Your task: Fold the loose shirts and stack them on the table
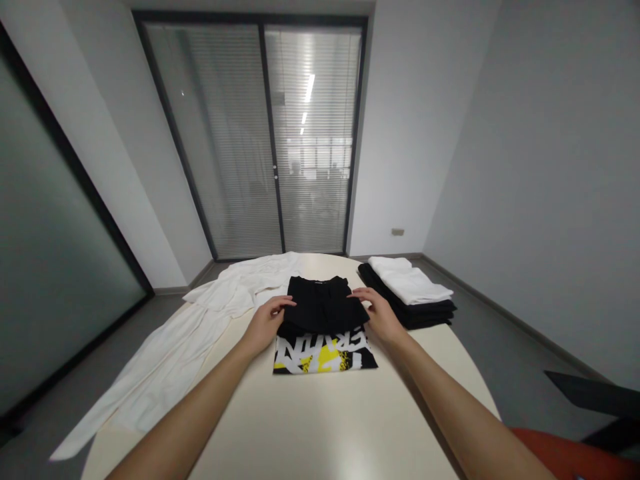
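Midway between left hand and right hand, black cloth lies over a print on the table, seemingly widest hand to hand. Both hands curl loosely at its 2 sides; whether they pinch, I cannot tell.

"What's at eleven o'clock on the view's dial?"

"A dark-framed glass door with slatted blinds. Bright strip lights show through at twelve."

"And at nine?"

"A frosted glass panel, edged in black."

"Anything towards three?"

"A small wall plate, low on the pale wall."

"What about four?"

"Grey floor, then an orange-red surface below a black piece, both cut off by the edge."
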The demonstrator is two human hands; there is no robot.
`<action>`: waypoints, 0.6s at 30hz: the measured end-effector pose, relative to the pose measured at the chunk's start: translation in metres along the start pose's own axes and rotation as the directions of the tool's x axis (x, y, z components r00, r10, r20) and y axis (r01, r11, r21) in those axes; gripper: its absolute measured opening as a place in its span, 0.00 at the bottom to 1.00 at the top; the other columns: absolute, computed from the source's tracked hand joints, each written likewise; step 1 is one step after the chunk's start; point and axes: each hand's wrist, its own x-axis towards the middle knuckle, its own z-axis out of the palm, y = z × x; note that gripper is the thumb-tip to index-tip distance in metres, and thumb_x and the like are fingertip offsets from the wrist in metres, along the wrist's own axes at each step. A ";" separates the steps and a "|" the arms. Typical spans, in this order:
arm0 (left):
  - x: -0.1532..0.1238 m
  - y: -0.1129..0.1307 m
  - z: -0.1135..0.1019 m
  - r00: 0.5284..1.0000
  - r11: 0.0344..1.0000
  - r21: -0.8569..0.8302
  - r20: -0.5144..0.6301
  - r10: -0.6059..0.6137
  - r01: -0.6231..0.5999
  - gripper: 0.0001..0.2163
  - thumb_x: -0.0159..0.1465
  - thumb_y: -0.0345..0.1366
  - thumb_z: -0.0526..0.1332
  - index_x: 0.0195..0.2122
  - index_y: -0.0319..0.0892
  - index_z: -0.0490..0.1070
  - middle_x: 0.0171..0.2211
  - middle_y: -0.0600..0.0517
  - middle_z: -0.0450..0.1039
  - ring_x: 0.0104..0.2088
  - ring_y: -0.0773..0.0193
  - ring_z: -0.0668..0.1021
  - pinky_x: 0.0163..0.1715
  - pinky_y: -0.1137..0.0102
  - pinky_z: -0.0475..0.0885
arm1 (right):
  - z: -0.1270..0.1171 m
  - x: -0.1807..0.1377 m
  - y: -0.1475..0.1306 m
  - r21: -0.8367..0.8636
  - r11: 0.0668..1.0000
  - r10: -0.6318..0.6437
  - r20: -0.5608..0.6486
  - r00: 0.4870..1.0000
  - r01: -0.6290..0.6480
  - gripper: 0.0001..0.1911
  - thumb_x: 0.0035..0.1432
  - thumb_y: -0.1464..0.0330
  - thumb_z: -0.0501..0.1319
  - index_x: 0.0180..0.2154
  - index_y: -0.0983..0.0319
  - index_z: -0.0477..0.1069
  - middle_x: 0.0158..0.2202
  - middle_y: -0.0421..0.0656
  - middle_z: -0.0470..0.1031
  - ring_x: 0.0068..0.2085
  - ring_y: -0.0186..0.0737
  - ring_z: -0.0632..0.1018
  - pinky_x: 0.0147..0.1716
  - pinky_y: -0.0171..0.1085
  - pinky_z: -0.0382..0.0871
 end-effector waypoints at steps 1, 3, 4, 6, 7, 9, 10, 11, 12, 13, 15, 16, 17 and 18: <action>0.008 -0.001 0.002 0.999 0.999 -0.022 -0.025 -0.027 0.027 0.12 0.58 0.36 0.60 0.41 0.42 0.81 0.51 0.44 0.77 0.50 0.53 0.78 0.50 0.61 0.73 | 0.002 0.004 0.001 0.004 1.000 0.020 -0.063 0.998 -0.019 0.15 0.61 0.64 0.58 0.44 0.61 0.79 0.49 0.50 0.75 0.46 0.44 0.76 0.49 0.42 0.71; 0.024 -0.003 0.006 0.996 0.996 -0.043 -0.058 -0.074 0.072 0.15 0.59 0.39 0.61 0.44 0.41 0.80 0.47 0.45 0.79 0.46 0.53 0.80 0.46 0.62 0.75 | 0.006 0.012 0.004 0.014 0.996 0.094 -0.152 0.984 -0.093 0.16 0.60 0.64 0.58 0.44 0.63 0.79 0.41 0.49 0.77 0.41 0.43 0.77 0.45 0.41 0.72; 0.031 -0.004 0.008 0.993 0.995 -0.048 -0.071 -0.091 0.088 0.16 0.59 0.40 0.61 0.45 0.41 0.79 0.45 0.45 0.80 0.44 0.53 0.80 0.45 0.63 0.75 | 0.009 0.016 0.005 0.027 0.989 0.146 -0.171 0.974 -0.144 0.16 0.60 0.63 0.58 0.45 0.64 0.79 0.37 0.48 0.78 0.38 0.42 0.77 0.42 0.40 0.72; 0.044 -0.006 0.013 0.987 0.991 -0.062 -0.097 -0.126 0.120 0.16 0.59 0.40 0.61 0.45 0.40 0.79 0.44 0.45 0.81 0.44 0.53 0.81 0.43 0.64 0.76 | 0.012 0.025 0.008 0.059 0.970 0.242 -0.165 0.956 -0.235 0.18 0.59 0.62 0.59 0.45 0.65 0.78 0.32 0.46 0.78 0.34 0.42 0.77 0.37 0.38 0.72; 0.050 -0.007 0.015 0.984 0.988 -0.069 -0.107 -0.145 0.138 0.16 0.60 0.40 0.61 0.45 0.40 0.79 0.44 0.46 0.81 0.44 0.54 0.81 0.42 0.65 0.76 | 0.013 0.029 0.009 0.066 0.961 0.275 -0.157 0.949 -0.268 0.18 0.59 0.61 0.59 0.44 0.65 0.78 0.30 0.45 0.78 0.33 0.42 0.77 0.35 0.37 0.72; 0.060 -0.010 0.020 0.974 0.979 -0.084 -0.119 -0.193 0.184 0.15 0.61 0.40 0.60 0.45 0.40 0.79 0.44 0.45 0.80 0.41 0.55 0.81 0.38 0.67 0.77 | 0.011 0.039 0.012 0.055 0.952 0.305 -0.166 0.938 -0.300 0.19 0.58 0.60 0.59 0.43 0.65 0.78 0.29 0.45 0.79 0.32 0.42 0.77 0.34 0.36 0.71; 0.065 -0.012 0.022 0.968 0.973 -0.092 -0.121 -0.222 0.212 0.15 0.62 0.39 0.59 0.45 0.40 0.78 0.44 0.45 0.80 0.39 0.56 0.82 0.36 0.67 0.77 | 0.009 0.045 0.013 0.039 0.952 0.305 -0.175 0.936 -0.303 0.19 0.58 0.59 0.59 0.42 0.66 0.78 0.30 0.45 0.79 0.32 0.42 0.77 0.34 0.36 0.71; 0.069 -0.015 0.024 0.960 0.966 -0.097 -0.123 -0.251 0.240 0.14 0.62 0.38 0.58 0.46 0.40 0.77 0.43 0.45 0.80 0.37 0.58 0.82 0.34 0.68 0.77 | 0.007 0.051 0.015 0.021 0.953 0.301 -0.183 0.936 -0.303 0.18 0.58 0.60 0.59 0.41 0.66 0.79 0.30 0.46 0.79 0.33 0.43 0.78 0.35 0.36 0.71; 0.074 -0.019 0.026 0.952 0.958 -0.100 -0.125 -0.279 0.267 0.14 0.62 0.36 0.58 0.46 0.40 0.77 0.42 0.45 0.81 0.35 0.59 0.83 0.32 0.69 0.77 | 0.004 0.056 0.017 0.005 0.951 0.304 -0.187 0.934 -0.309 0.18 0.57 0.60 0.58 0.40 0.66 0.79 0.31 0.46 0.80 0.35 0.44 0.78 0.35 0.35 0.71; 0.077 -0.023 0.029 0.944 0.951 -0.101 -0.130 -0.305 0.293 0.14 0.62 0.35 0.58 0.47 0.40 0.76 0.41 0.45 0.81 0.33 0.60 0.83 0.31 0.69 0.77 | 0.002 0.062 0.019 -0.009 0.946 0.316 -0.184 0.931 -0.323 0.17 0.57 0.60 0.58 0.39 0.65 0.79 0.31 0.46 0.80 0.35 0.44 0.78 0.36 0.35 0.70; 0.083 -0.032 0.034 0.928 0.938 -0.093 -0.144 -0.344 0.333 0.15 0.61 0.32 0.59 0.49 0.39 0.74 0.43 0.43 0.80 0.31 0.62 0.82 0.28 0.71 0.76 | 0.002 0.070 0.026 -0.023 0.928 0.364 -0.160 0.918 -0.372 0.16 0.57 0.61 0.59 0.39 0.64 0.79 0.31 0.46 0.80 0.36 0.44 0.79 0.36 0.35 0.70; 0.084 -0.036 0.037 0.922 0.934 -0.085 -0.154 -0.356 0.347 0.16 0.61 0.31 0.60 0.50 0.39 0.73 0.46 0.42 0.79 0.31 0.62 0.82 0.27 0.72 0.76 | 0.005 0.072 0.030 -0.026 0.917 0.391 -0.145 0.909 -0.399 0.15 0.57 0.62 0.60 0.40 0.64 0.79 0.31 0.46 0.80 0.35 0.43 0.79 0.36 0.35 0.70; 0.085 -0.039 0.038 0.917 0.931 -0.077 -0.163 -0.364 0.356 0.17 0.60 0.30 0.61 0.51 0.39 0.72 0.49 0.40 0.77 0.31 0.62 0.82 0.26 0.72 0.76 | 0.008 0.073 0.034 -0.028 0.907 0.414 -0.130 0.901 -0.420 0.15 0.57 0.62 0.61 0.41 0.64 0.79 0.31 0.46 0.80 0.34 0.42 0.79 0.35 0.35 0.70; 0.085 -0.042 0.039 0.915 0.931 -0.067 -0.171 -0.366 0.360 0.18 0.60 0.30 0.61 0.52 0.38 0.71 0.51 0.39 0.76 0.32 0.62 0.82 0.26 0.72 0.76 | 0.012 0.072 0.038 -0.029 0.900 0.430 -0.115 0.896 -0.435 0.16 0.56 0.62 0.62 0.43 0.64 0.78 0.31 0.46 0.80 0.33 0.42 0.79 0.34 0.34 0.70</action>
